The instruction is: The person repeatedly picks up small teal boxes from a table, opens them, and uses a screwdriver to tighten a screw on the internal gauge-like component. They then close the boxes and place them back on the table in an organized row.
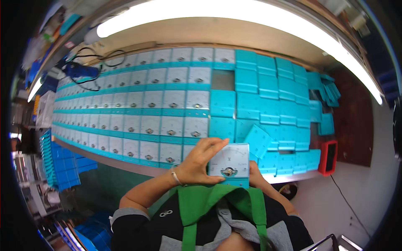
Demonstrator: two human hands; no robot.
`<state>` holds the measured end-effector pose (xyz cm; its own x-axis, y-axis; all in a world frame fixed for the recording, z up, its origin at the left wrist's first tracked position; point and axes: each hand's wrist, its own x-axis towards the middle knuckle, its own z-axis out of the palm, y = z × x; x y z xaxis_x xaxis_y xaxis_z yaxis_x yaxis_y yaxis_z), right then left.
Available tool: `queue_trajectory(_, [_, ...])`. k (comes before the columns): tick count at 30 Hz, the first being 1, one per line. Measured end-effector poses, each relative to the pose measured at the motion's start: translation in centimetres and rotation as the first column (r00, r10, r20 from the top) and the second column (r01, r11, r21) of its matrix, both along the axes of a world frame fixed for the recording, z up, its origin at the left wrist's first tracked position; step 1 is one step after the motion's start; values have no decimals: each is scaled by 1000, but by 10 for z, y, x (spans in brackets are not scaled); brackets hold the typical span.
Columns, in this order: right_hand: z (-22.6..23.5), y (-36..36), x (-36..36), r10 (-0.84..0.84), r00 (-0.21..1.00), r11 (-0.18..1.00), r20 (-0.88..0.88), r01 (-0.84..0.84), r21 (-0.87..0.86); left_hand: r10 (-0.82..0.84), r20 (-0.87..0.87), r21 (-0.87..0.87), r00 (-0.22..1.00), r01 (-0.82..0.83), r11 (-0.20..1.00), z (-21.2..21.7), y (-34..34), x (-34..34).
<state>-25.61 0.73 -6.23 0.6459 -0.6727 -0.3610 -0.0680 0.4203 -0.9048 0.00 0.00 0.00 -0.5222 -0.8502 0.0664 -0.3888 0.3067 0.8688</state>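
Observation:
Close in front of my chest I hold an analog panel meter [217, 165], with a white dial face, a dark emblem-like opening low on it and a teal base. My left hand [196, 162] grips its left side, thumb at the lower edge and fingers at the top corner. At the right edge, my right hand [256, 175] is against the meter, its fingers mostly hidden behind it. Just beyond, a teal cover or box [257, 141] lies askew on others. Rows of similar white-faced meters [173, 102] stretch to the left across the bench.
Several teal pieces [269, 111] lie in rows on the right half. A red-framed device [328, 158] stands at the bench's right end. A blue tool with a black cable [81, 70] rests at the far left. Blue crates [67, 167] stand left of the bench, beneath a bright tube lamp [234, 12].

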Motion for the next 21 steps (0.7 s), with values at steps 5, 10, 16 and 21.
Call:
queue_trajectory(5, [5,-49,-47,-271,919,865,-286,102,-492,442,-693,557,569,33,830,-72,40,-12])
queue_trajectory(10, [-46,-59,-81,-386,513,652,-767,-436,-620,449,-727,639,519,273,719,-49,75,19])
queue_trajectory(16, [-34,-60,-79,-244,413,592,-878,-653,-472,641,-693,700,330,96,707,-11,94,15])
queue_trajectory(21, [-52,-79,-79,-165,742,771,-650,-315,-554,702,-702,699,124,-75,712,-16,102,15])
